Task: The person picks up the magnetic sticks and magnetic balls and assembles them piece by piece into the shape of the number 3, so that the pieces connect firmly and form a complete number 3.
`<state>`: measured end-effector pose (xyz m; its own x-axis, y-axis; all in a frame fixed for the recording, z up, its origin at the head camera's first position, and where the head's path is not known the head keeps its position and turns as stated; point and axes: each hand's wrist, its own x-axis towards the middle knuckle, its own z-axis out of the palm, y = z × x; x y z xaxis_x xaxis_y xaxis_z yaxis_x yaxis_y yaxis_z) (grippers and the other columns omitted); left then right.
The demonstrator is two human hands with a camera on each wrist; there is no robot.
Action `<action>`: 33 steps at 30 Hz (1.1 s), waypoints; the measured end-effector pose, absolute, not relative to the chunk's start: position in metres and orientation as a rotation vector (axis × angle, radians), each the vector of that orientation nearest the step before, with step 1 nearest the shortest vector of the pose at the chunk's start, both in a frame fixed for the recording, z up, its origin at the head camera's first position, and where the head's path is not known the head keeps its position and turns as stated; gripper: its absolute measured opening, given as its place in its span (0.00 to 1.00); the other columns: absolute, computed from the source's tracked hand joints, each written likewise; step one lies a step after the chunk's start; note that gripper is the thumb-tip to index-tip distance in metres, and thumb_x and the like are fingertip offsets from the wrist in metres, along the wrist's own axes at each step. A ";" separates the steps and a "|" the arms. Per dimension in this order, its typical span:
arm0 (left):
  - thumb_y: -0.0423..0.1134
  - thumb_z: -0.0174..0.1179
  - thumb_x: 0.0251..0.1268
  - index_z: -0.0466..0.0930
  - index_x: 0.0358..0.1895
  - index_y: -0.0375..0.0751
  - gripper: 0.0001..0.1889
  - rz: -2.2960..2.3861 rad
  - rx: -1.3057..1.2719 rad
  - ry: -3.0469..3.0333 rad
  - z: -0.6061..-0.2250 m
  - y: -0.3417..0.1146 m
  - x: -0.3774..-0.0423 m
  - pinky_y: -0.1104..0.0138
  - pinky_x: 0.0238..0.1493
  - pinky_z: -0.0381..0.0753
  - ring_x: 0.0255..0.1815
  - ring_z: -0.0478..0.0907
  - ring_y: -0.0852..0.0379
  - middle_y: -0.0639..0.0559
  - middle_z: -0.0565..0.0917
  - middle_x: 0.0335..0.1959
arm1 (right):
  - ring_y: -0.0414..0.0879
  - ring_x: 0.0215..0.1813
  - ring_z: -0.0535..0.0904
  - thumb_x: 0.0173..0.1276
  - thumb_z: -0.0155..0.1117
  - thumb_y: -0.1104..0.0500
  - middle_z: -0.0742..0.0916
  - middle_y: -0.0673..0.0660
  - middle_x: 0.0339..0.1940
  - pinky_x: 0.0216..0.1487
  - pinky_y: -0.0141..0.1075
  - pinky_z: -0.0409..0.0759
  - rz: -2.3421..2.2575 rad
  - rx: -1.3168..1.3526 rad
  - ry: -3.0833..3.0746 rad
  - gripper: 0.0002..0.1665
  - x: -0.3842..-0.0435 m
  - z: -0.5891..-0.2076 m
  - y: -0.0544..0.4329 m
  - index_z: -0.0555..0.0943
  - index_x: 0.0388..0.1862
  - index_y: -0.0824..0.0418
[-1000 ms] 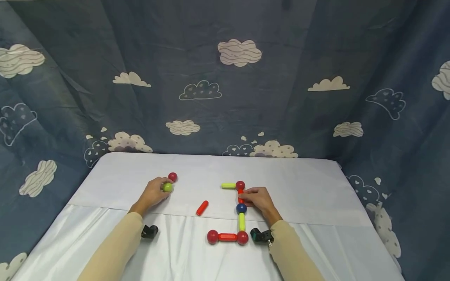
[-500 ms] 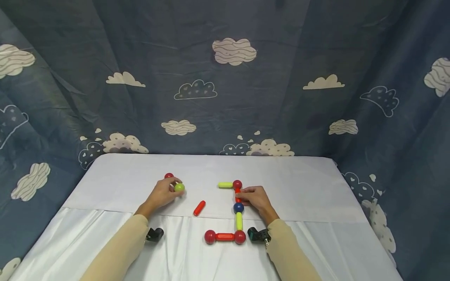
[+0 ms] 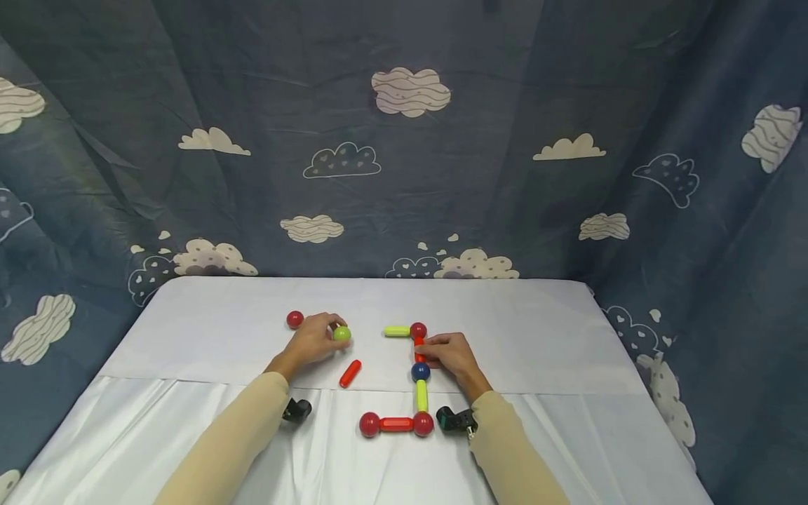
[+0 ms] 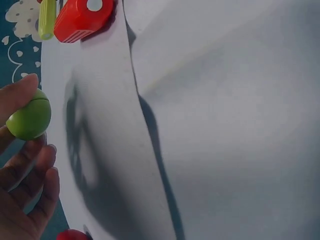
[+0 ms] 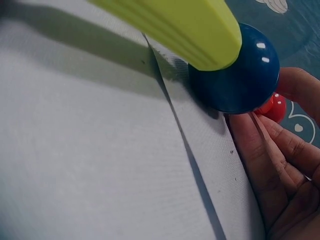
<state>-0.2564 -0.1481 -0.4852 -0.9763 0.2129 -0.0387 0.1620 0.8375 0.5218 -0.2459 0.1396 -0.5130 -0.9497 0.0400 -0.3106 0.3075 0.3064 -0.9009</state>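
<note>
My left hand (image 3: 313, 339) pinches a green ball (image 4: 30, 117) between thumb and fingers, held above the white cloth. On the right, my right hand (image 3: 451, 354) grips the red rod (image 3: 419, 345) of a joined chain. That rod links a red ball (image 3: 418, 330) at the far end to a blue ball (image 5: 240, 70). A yellow-green rod (image 3: 397, 331) points left from the far red ball. From the blue ball another yellow-green rod (image 5: 185, 30) runs toward me to a near red ball (image 3: 423, 423), then a red rod (image 3: 396, 424) leads left to another red ball (image 3: 369, 424).
A loose red rod (image 3: 350, 374) lies between my hands. Behind my left hand rests a loose red ball (image 3: 294, 320). White cloth (image 3: 505, 315) covers the table, with a dark cloud-print curtain (image 3: 480, 175) behind it.
My left hand has carried the green ball rightward, away from the loose red ball and toward the chain. My right hand keeps its grip on the red rod. The head view has shifted slightly.
</note>
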 end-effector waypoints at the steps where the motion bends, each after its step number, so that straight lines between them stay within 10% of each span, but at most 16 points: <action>1: 0.45 0.71 0.53 0.81 0.49 0.42 0.21 0.806 0.298 2.916 -0.485 -0.146 -0.258 0.60 0.44 0.73 0.37 0.73 0.55 0.50 0.80 0.40 | 0.43 0.29 0.83 0.54 0.75 0.59 0.87 0.59 0.35 0.32 0.33 0.82 -1.697 0.315 2.344 0.19 -0.246 -0.513 0.140 0.84 0.43 0.67; 33: 0.47 0.71 0.54 0.80 0.48 0.45 0.19 0.690 0.276 2.841 -0.488 -0.099 -0.282 0.57 0.46 0.76 0.40 0.74 0.54 0.51 0.80 0.39 | 0.44 0.31 0.83 0.54 0.75 0.59 0.87 0.58 0.35 0.33 0.33 0.82 -1.695 0.332 2.321 0.19 -0.247 -0.514 0.140 0.84 0.44 0.67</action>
